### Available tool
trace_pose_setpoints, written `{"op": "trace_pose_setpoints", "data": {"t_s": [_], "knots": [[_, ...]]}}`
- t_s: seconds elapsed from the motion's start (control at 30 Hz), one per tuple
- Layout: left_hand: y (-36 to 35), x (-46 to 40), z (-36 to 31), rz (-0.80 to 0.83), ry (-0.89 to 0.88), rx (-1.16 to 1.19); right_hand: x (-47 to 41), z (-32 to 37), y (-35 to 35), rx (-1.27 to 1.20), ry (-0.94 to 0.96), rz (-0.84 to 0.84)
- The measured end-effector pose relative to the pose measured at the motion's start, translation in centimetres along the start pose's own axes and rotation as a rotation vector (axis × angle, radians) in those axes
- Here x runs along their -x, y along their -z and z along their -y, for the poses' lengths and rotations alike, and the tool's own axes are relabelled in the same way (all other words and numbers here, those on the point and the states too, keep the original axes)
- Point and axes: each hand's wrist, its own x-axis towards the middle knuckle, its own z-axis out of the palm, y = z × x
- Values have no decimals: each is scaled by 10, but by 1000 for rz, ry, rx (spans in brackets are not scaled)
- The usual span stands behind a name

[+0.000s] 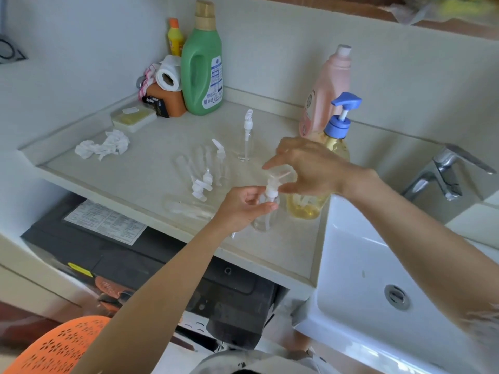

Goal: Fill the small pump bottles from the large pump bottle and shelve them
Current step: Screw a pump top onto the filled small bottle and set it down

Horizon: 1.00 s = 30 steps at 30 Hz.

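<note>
Fingers of the left hand (243, 206) are curling around a small clear bottle (266, 214), steadying it upright. The right hand (305, 168) is pinching its white pump top (272, 184), likely unscrewing it beside the large pump bottle (321, 190) for filling.

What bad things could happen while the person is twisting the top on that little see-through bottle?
The small bottle is held near the counter's front edge; if the left hand slips, it could fall to the floor. The right hand works right beside the large pump bottle, so a bump might tip it. More small bottles lying on their sides might roll if nudged.
</note>
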Motion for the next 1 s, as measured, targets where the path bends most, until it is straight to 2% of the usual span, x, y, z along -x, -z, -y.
{"op": "trace_pose_setpoints", "data": {"t_s": [0.03, 0.1, 0.2, 0.3, 0.37, 0.47, 0.6, 0.73, 0.9, 1.0], "knots": [[0, -1, 3, -1, 4, -13, -1, 0, -4, -52, 52, 37], [-1, -2, 5, -3, 2, -20, -5, 11, -17, -60, 4, 14], [0, -3, 7, -2, -3, -13, -13, 20, -22, 189, -134, -53], [1, -3, 6, 9, 13, 20, -12, 15, -10, 65, -71, 29], [0, -4, 8, 12, 3, 0, -10, 17, -15, 45, -131, 18], [-1, -3, 8, -7, -7, -3, -10, 23, -27, 144, -254, 8], [-2, -1, 2, -13, 4, 3, -10, 9, -16, -33, -110, 131], [-2, 2, 3, -8, -16, 9, -9, 22, -28, 158, -256, 8], [-2, 1, 3, -17, -27, -12, -7, 11, -17, -25, -120, 105], [-3, -1, 5, -23, -27, -46, -9, 22, -28, 16, -244, 42]]}}
